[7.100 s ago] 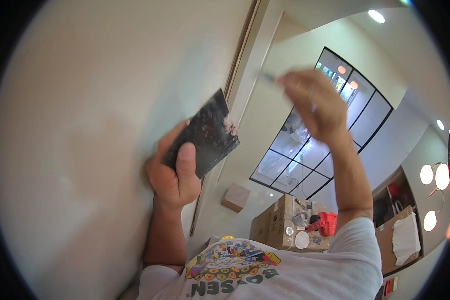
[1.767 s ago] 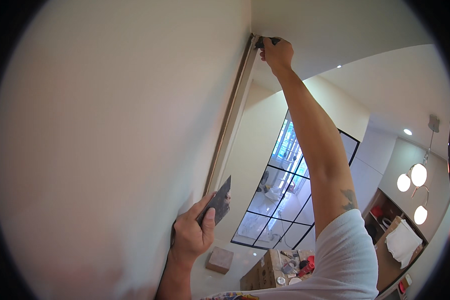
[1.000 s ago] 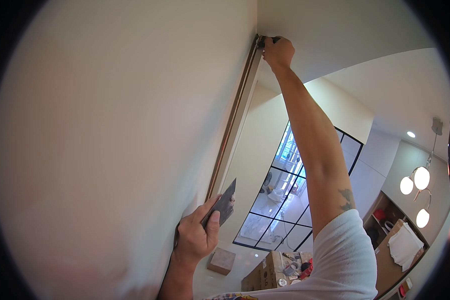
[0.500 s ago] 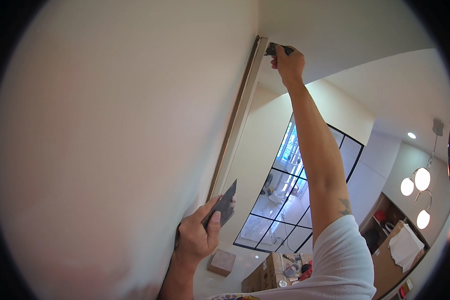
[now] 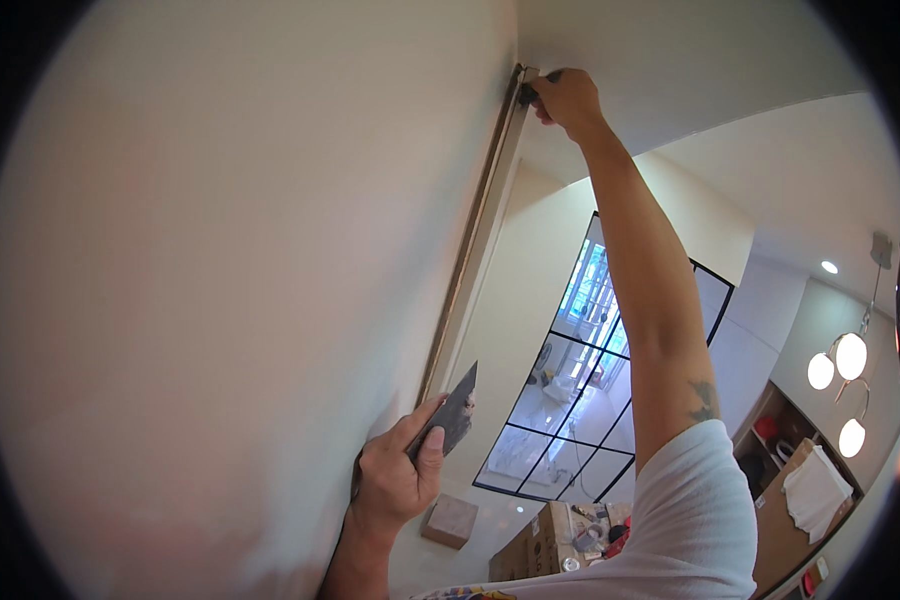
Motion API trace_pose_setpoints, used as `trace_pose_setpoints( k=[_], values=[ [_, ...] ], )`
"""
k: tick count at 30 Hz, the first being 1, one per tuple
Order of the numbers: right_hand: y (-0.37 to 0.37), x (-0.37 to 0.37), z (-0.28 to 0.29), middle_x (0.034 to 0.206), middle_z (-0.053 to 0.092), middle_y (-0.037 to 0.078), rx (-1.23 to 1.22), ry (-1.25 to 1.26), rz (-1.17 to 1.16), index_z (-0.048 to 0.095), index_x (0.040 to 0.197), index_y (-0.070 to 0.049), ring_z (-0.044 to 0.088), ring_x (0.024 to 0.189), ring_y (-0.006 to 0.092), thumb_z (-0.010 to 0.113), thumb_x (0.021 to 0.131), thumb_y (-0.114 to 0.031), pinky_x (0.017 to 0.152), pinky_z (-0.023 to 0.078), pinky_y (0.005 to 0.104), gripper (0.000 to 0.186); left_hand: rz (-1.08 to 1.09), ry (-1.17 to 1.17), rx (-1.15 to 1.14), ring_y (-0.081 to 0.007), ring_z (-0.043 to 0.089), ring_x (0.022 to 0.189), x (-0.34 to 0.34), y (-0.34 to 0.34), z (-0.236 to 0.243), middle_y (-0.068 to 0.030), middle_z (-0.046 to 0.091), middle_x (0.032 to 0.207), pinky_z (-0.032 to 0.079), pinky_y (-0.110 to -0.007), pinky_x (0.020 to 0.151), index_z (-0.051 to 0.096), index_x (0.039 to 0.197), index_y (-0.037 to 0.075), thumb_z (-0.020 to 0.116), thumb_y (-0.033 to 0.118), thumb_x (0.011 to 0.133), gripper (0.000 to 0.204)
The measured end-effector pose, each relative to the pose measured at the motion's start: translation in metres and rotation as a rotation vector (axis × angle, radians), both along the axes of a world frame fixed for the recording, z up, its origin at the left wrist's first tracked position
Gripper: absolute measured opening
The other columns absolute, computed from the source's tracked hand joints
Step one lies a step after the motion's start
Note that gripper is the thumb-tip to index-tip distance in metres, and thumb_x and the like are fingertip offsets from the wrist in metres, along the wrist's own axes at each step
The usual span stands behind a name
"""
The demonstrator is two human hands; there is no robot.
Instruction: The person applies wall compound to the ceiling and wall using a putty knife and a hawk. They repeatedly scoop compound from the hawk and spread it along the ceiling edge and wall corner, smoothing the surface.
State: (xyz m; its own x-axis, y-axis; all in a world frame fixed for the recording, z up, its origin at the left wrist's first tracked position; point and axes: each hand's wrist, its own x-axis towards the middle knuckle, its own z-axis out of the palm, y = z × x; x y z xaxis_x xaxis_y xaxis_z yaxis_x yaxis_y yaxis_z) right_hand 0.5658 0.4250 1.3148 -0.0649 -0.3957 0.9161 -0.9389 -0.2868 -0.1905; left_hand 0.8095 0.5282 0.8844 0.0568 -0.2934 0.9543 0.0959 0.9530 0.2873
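My left hand (image 5: 392, 478) is low beside the pale wall (image 5: 230, 280), closed around a grey putty knife (image 5: 456, 412). Its broad blade points up and right, with a little pale stuff on its right edge. Overhead, just under the ceiling, my right arm is stretched up and my right hand (image 5: 571, 102) grips a small dark scraper (image 5: 528, 94). That scraper is against the upper end of a long pale trim strip (image 5: 478, 240), which runs down the wall's edge beside a dark, rough gap. My fingers partly hide the scraper.
Behind my right arm is a black-framed glass partition (image 5: 570, 385). A cardboard box (image 5: 528, 548) with several small items on top stands below. Globe pendant lights (image 5: 851, 354) hang at the right, near an open cabinet with a white cloth (image 5: 815, 490).
My right hand has moved slightly up and left, bringing the scraper from beside the strip's top onto it. The wrist has turned. My left hand and putty knife have barely shifted.
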Motion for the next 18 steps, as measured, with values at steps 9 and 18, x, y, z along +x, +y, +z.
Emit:
trace_pose_setpoints(
  k=[9, 18],
  values=[
    [0.107, -0.074, -0.168, 0.069, 0.068, 0.009, 0.104, -0.172, 0.317, 0.071, 0.085, 0.003, 0.065, 0.06, 0.0149, 0.068, 0.1, -0.024, 0.057, 0.052, 0.0327, 0.031, 0.029, 0.011, 0.03, -0.0308, 0.079, 0.08, -0.004, 0.003, -0.001, -0.0215, 0.078, 0.1, 0.062, -0.035, 0.073, 0.068, 0.128, -0.006, 0.065, 0.009, 0.103, 0.029],
    [0.227, -0.069, -0.454, 0.09, 0.075, 0.009, 0.206, -0.499, 0.233, 0.075, 0.12, 0.002, 0.068, 0.071, 0.0142, 0.067, 0.103, -0.009, 0.063, 0.055, 0.029, 0.022, -0.758, 0.16, 0.64, -0.0259, 0.077, 0.097, -0.047, -0.003, -0.031, -0.0165, 0.078, 0.113, 0.061, -0.039, 0.085, 0.069, 0.125, -0.005, 0.056, 0.025, 0.11, 0.036]
  ],
)
